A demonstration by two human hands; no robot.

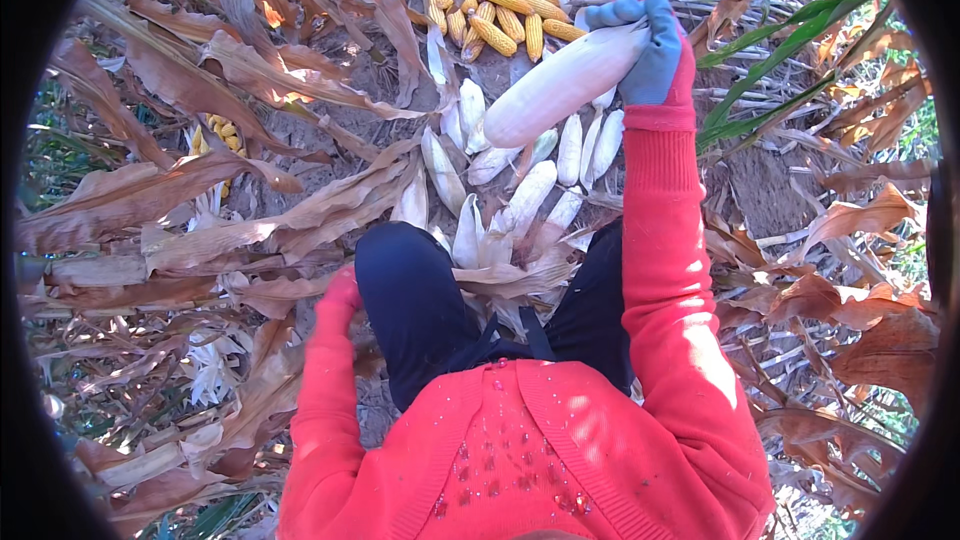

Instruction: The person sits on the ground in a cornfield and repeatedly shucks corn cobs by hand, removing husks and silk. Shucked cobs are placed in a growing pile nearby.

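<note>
In my right hand [649,52], which wears a grey-palmed red glove, is an ear of corn in its pale husk [562,86]. The fingers pinch it at one narrow end, and its rounded end points down and left. Below it, several corn ears in whitish husks [531,191] lie on the soil in front of my knees. My left hand [345,289] is low beside my left knee, partly hidden by it; its fingers cannot be made out. Beyond the held ear lies a pile of husked yellow corn cobs [510,0].
Dry brown corn stalks and leaves [225,240] cover the ground at left. Another group of yellow cobs [225,135] shows among them. Green leaves [787,45] reach in from the right, above dry stalks and curled leaves [847,300]. Loose pale husks [210,367] lie at lower left.
</note>
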